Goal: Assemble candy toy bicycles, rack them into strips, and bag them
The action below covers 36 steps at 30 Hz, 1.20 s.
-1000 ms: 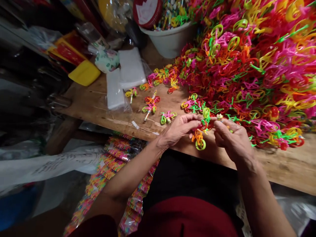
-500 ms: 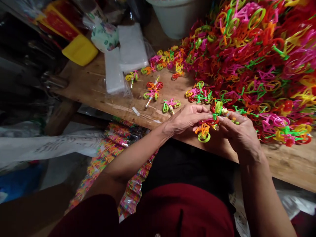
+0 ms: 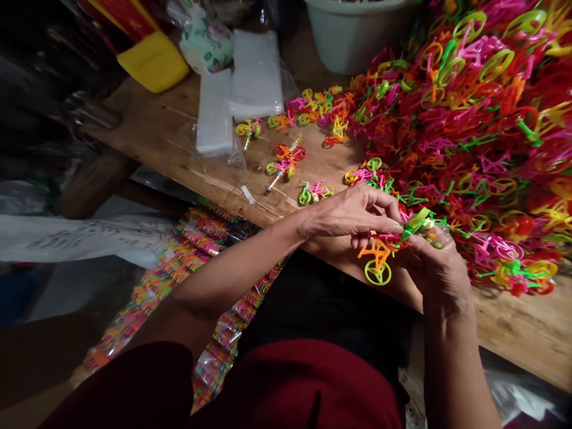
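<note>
My left hand (image 3: 361, 215) pinches small plastic toy bicycles at the table's front edge, its thumb and fingertips pressed together. Below its fingers hangs an orange toy bicycle (image 3: 376, 253) with a yellow-green wheel. Closed from the other side, my right hand (image 3: 440, 265) grips the same bunch, near an upright green wheel (image 3: 417, 221). Beads of several colours, apparently in a clear tube, show by its fingers. The exact joint between the pieces is hidden by my fingertips. Left of my hands lies a pink and green toy bicycle (image 3: 315, 192).
A big heap of toy bicycle parts (image 3: 487, 125) covers the right of the wooden table (image 3: 165, 140). Assembled toy bicycles (image 3: 286, 159) lie left of it. Farther back are clear plastic bags (image 3: 257, 74), a white bucket (image 3: 357, 36) and a yellow scoop (image 3: 154, 59). Packed strips (image 3: 134, 310) hang below.
The view has shifted, so the table things sit farther right. Both hands stay on the toy bicycles; my left fingers are more arched and the green wheel has tilted.
</note>
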Available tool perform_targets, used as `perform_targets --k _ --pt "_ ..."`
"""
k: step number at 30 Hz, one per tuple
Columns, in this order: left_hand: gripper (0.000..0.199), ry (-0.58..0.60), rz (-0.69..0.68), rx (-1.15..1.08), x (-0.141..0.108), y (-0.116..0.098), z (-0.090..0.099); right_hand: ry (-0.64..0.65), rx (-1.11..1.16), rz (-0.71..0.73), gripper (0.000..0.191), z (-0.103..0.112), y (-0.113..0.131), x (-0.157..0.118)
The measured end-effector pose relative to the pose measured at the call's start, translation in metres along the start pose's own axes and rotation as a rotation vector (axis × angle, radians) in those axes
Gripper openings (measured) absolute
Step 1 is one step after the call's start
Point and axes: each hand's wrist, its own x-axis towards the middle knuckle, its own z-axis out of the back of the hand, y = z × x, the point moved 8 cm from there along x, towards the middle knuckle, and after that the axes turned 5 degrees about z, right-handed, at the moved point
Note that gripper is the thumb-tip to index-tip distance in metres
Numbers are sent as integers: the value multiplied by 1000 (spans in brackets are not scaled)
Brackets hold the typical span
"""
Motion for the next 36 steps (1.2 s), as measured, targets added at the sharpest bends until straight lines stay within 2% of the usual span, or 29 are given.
perform_targets --k 8,12,16,22,26,28,31,36 --pt "21 -33 25 -39 2 8 3 5 73 -43 41 -11 -8 0" --pt "21 39 -3 8 1 1 5 72 -13 -60 36 -9 -10 0" --pt "19 110 16 87 6 -6 8 78 -68 -30 36 -3 -6 4" --pt "23 168 100 88 15 -3 14 77 -315 38 33 -2 15 7" --pt "19 253 92 107 18 -2 16 103 -373 -1 35 -10 22 9" --pt "21 227 55 70 18 -5 20 60 -338 19 36 -10 25 10" --pt "31 105 -10 50 17 -8 28 -17 -304 51 37 -8 26 10" --pt "33 -19 -145 -6 11 -4 28 9 -298 -78 44 -12 20 6"
